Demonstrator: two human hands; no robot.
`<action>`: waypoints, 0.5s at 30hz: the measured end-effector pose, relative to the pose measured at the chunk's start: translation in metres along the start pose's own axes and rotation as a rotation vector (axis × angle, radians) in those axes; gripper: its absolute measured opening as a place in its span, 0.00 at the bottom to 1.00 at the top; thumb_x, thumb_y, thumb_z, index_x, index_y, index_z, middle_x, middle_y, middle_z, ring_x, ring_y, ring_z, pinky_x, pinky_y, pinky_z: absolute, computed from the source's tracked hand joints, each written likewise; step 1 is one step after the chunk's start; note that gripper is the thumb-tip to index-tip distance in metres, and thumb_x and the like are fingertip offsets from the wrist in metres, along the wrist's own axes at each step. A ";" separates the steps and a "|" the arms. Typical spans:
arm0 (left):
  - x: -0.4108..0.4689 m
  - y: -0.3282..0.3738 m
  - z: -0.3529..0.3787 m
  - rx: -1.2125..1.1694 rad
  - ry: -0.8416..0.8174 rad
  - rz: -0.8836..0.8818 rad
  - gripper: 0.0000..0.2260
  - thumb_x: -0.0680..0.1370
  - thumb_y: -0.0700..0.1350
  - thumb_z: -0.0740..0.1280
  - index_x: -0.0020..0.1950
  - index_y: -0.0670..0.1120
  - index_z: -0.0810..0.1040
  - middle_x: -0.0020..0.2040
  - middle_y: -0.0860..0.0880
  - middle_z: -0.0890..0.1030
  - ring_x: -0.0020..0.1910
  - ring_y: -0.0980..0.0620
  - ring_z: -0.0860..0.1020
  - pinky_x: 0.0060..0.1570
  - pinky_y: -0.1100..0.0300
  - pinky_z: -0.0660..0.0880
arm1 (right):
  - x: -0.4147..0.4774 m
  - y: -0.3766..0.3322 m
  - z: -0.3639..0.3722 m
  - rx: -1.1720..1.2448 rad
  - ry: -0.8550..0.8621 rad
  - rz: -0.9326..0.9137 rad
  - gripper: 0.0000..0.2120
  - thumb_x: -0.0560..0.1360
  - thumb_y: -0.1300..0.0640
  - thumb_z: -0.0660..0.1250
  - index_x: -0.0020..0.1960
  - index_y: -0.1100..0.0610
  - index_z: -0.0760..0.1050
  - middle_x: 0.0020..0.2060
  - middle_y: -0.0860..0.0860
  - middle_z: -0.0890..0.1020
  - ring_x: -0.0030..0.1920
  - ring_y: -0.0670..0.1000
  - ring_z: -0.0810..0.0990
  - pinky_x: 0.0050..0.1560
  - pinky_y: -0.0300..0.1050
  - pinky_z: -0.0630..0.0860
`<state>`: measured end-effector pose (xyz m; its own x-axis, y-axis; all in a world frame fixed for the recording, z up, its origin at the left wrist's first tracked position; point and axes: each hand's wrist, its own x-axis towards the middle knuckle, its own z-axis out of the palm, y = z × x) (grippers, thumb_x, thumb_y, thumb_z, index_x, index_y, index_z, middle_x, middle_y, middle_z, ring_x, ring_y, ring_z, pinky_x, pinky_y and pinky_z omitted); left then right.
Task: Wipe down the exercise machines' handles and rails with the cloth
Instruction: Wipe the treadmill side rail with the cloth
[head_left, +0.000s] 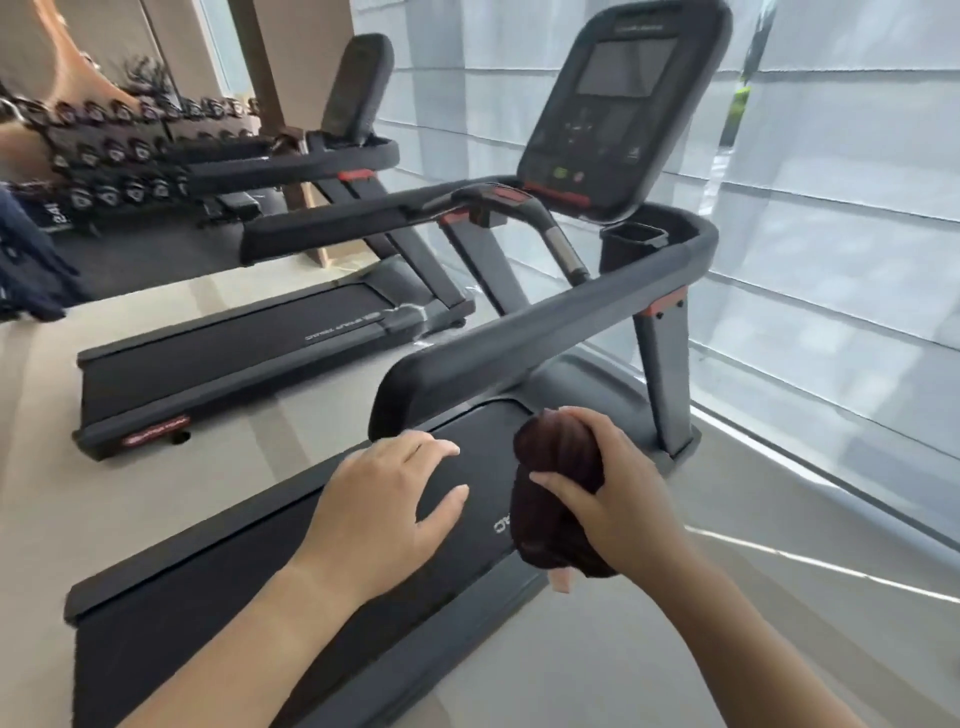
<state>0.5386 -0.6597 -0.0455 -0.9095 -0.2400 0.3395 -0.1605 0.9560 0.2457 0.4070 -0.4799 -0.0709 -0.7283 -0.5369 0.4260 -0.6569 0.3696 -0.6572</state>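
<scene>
The right hand (613, 499) was wrapped tight around a bunched-up dark maroon cloth (550, 499), thumb across the front and fingers curled over the top, with a little pale tag (563, 581) poking out the bottom of the wad. The cloth was up in the air over the black running belt (249, 613) of the nearer dark grey treadmill (670, 374), just below the rounded end of its thick padded side handrail (519, 332), not touching it as far as I could see. The left hand (387, 512) was empty, palm down, fingers loosely spread, hovering over the belt right beside the cloth. The treadmill's console with its dark screen (618, 104) stood up front by the frosted window panels (831, 208). A second matching treadmill (260, 332) sat further left, and behind that was a rack of black dumbbells (114, 150).
</scene>
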 end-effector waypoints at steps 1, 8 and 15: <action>-0.004 -0.012 -0.006 0.012 0.009 -0.014 0.16 0.75 0.58 0.58 0.58 0.54 0.74 0.54 0.58 0.79 0.53 0.56 0.77 0.50 0.59 0.72 | 0.007 -0.011 0.009 0.017 0.007 -0.020 0.24 0.67 0.42 0.69 0.60 0.40 0.66 0.54 0.37 0.74 0.52 0.39 0.71 0.54 0.41 0.70; 0.015 -0.074 -0.025 0.035 0.042 -0.063 0.16 0.75 0.58 0.58 0.60 0.55 0.72 0.57 0.56 0.78 0.52 0.53 0.76 0.49 0.58 0.70 | 0.091 -0.056 0.065 0.064 0.121 -0.087 0.25 0.68 0.42 0.69 0.62 0.42 0.64 0.56 0.38 0.74 0.53 0.39 0.71 0.52 0.42 0.69; 0.074 -0.137 -0.016 0.005 0.059 -0.065 0.16 0.75 0.57 0.59 0.60 0.55 0.73 0.58 0.57 0.77 0.57 0.53 0.75 0.50 0.56 0.70 | 0.149 -0.034 0.142 -0.145 0.065 -0.096 0.27 0.70 0.41 0.68 0.66 0.44 0.64 0.62 0.45 0.72 0.62 0.51 0.68 0.58 0.54 0.65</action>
<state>0.4992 -0.8111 -0.0398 -0.8732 -0.3105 0.3757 -0.2204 0.9390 0.2639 0.3487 -0.6800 -0.0729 -0.6688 -0.5269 0.5245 -0.7419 0.4273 -0.5167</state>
